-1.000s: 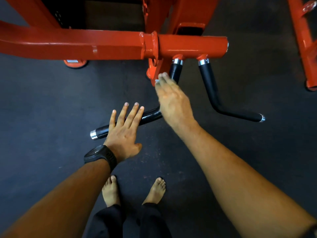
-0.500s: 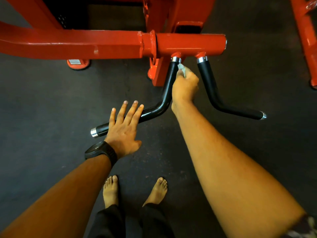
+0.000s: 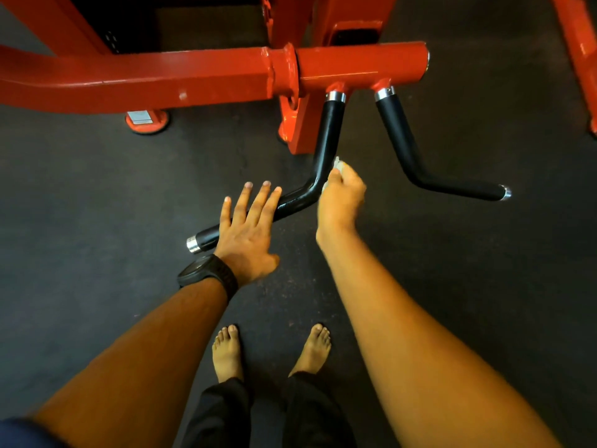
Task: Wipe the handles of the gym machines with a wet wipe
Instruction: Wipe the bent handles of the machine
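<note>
Two bent black handles hang from a red machine bar [image 3: 355,64]. The left handle [image 3: 326,147] runs down, bends, and ends in a chrome cap at lower left. My right hand [image 3: 340,202] grips a crumpled pale wet wipe [image 3: 336,164] and holds it against this handle just above the bend. My left hand [image 3: 248,227], with a black watch on the wrist, lies flat with straight fingers over the handle's lower stretch. The right handle [image 3: 410,156] stands untouched to the right.
The red machine frame [image 3: 129,82] crosses the top of the view, with a round red foot [image 3: 147,119] on the dark rubber floor. Another red frame post [image 3: 578,43] stands at the far right. My bare feet [image 3: 271,350] are below the hands.
My right hand has slid the wipe down the left handle from near its chrome collar to just above the bend. My left hand has stayed flat on the lower stretch.
</note>
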The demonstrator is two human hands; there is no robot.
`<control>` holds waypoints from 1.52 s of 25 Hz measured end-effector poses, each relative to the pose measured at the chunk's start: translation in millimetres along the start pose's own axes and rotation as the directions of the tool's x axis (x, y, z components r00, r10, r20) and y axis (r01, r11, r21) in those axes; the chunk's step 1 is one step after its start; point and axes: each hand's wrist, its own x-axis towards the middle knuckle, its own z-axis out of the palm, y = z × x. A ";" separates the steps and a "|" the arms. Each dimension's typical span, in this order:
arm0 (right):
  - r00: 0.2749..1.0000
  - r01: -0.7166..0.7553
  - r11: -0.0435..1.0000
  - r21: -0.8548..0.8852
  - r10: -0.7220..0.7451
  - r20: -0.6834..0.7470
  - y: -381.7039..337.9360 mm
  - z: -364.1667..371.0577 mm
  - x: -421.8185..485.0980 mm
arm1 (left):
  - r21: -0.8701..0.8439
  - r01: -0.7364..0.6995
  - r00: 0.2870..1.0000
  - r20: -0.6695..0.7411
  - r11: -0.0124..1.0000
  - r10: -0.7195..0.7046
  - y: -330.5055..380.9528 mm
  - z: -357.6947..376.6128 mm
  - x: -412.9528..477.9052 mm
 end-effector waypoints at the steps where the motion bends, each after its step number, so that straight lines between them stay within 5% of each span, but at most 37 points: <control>1: 0.984 0.173 0.968 -0.181 -0.176 -0.002 4.5 1.1 -16.0 | -0.002 -0.005 1.000 0.012 1.000 0.005 -0.8 -0.2 -0.2; 3: 0.806 0.589 0.695 -0.413 -0.542 0.238 19.9 -1.5 -51.1 | -0.010 -0.017 0.999 0.032 1.000 0.017 -1.7 -0.7 -0.3; 5: 0.497 0.857 0.295 -0.423 -0.692 0.524 28.3 -9.3 -43.3 | -0.029 -0.026 0.999 0.039 0.999 0.027 -2.9 -2.1 0.2; 7: 0.330 0.895 0.016 -0.445 -0.694 0.639 20.7 -21.7 -5.8 | -0.035 -0.036 0.999 0.035 0.999 0.038 -3.7 -2.3 0.9; 11: 0.107 0.878 -0.366 -0.309 -0.479 0.871 13.2 -45.6 22.3 | -0.020 -0.034 0.999 0.010 0.999 0.034 -3.5 -2.7 0.4; 14: -0.047 0.850 -0.508 -0.140 -0.338 0.940 -16.2 -47.5 48.8 | -0.015 -0.032 0.999 -0.003 0.999 0.032 -2.2 -2.2 -1.1; 18: -0.032 0.799 -0.589 -0.120 -0.242 0.970 -19.1 -39.2 42.9 | -0.021 -0.031 1.000 0.002 0.999 0.031 -2.2 -2.7 -0.3; 21: -0.099 0.802 -0.595 -0.060 -0.230 0.968 -32.7 -42.3 62.2 | -0.037 -0.031 1.000 0.003 0.999 0.031 -2.0 -3.3 -1.4; 24: 0.001 0.808 -0.577 -0.121 -0.203 0.979 -46.9 -30.7 62.5 | -0.030 -0.023 1.000 -0.007 0.999 0.023 -2.4 -2.9 -1.8; 28: -0.098 0.826 -0.563 0.017 -0.114 0.989 -47.2 -36.9 64.9 | -0.013 -0.013 1.000 0.007 1.000 0.014 -1.0 -4.4 -2.1; 31: 0.023 0.809 -0.572 -0.134 -0.198 0.980 -63.3 -35.9 75.8 | -0.004 -0.009 1.000 -0.004 1.000 0.009 -1.6 -3.5 -2.0; 34: -0.017 0.781 -0.621 -0.061 -0.119 0.993 -63.2 -37.5 76.7 | -0.005 -0.001 1.000 0.006 1.000 0.001 -0.1 -3.0 -2.0; 37: 0.133 0.785 -0.583 -0.210 -0.173 0.976 -76.6 -32.6 80.6 | -0.001 0.004 1.000 -0.005 1.000 -0.004 -1.1 -2.5 -1.4; 38: 0.120 0.758 -0.622 -0.195 -0.160 0.980 -76.7 -31.5 80.6 | 0.000 0.000 1.000 -0.001 1.000 0.000 -1.3 -1.5 -1.9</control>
